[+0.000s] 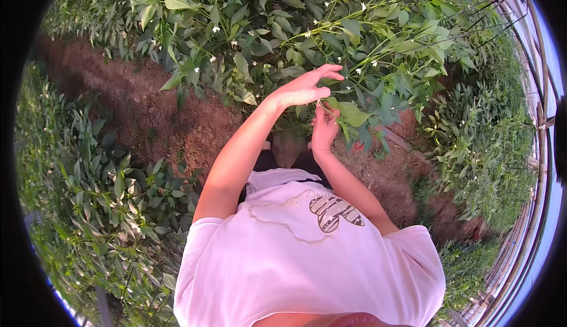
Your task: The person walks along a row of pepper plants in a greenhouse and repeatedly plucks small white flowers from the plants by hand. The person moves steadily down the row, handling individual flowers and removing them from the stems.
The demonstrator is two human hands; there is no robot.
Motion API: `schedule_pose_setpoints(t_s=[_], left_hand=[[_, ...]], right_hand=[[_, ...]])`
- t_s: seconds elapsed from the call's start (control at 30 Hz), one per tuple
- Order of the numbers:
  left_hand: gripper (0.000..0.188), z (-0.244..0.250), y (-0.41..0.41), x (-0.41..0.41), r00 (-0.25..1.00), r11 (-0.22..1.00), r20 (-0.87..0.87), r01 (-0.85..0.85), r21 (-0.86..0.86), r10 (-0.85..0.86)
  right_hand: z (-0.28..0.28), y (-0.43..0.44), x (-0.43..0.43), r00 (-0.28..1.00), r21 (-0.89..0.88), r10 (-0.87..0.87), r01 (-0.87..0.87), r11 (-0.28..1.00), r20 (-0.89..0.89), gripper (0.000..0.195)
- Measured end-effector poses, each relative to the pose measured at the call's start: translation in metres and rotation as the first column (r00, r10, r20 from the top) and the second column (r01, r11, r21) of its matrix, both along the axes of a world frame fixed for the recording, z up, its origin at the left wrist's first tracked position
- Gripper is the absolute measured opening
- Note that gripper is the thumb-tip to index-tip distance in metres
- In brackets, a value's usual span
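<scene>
Leafy pepper plants (266,30) with small white flowers fill the space before me. My left hand (308,87) reaches in from the left, thumb and fingers apart, with no item seen between them. Just below its thumb, my right hand (325,125) is raised with bent fingers closed on a thin leafy pepper shoot. A broad light-green leaf (353,114) of this shoot spreads to the right of the fingers. Something small and pale shows at the right fingertips; I cannot tell what it is. Leaves and fingers hide part of the stem.
Bare reddish soil (190,123) runs between the rows. More pepper plants stand at the lower left (128,194) and at the right (483,149). Thin dark lines (478,5) stretch over the plants at the upper right. Curved poles (541,118) and pale sheeting edge the right side.
</scene>
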State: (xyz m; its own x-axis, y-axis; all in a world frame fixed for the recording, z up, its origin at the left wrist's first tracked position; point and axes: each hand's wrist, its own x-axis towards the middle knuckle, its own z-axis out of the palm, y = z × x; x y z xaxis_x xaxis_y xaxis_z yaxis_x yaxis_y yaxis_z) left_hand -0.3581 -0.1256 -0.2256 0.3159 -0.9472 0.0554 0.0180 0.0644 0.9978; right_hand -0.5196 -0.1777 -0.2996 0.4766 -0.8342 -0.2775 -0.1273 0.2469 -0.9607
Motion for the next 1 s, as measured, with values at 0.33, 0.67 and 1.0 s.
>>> schedule_pose_setpoints(t_s=[0.33, 0.67, 1.0], left_hand=[[0.02, -0.009, -0.038, 0.007, 0.956, 0.995, -0.281, 0.06, -0.085, -0.082], [0.02, 0.028, 0.089, 0.092, 0.857, 0.873, -0.29, -0.473, -0.12, 0.425], [0.017, -0.027, 0.012, 0.004, 0.868, 0.851, 0.318, -0.465, 0.246, 0.382]], right_hand=[[-0.048, -0.001, 0.023, 0.868, 0.206, 0.176, -0.3, 0.931, 0.465, 0.024], [-0.032, -0.005, 0.055, 0.891, -0.264, 0.33, -0.253, 0.931, 0.312, 0.021], [0.021, -0.057, 0.078, 0.94, 0.031, 0.197, -0.214, 0.976, 0.279, 0.025]])
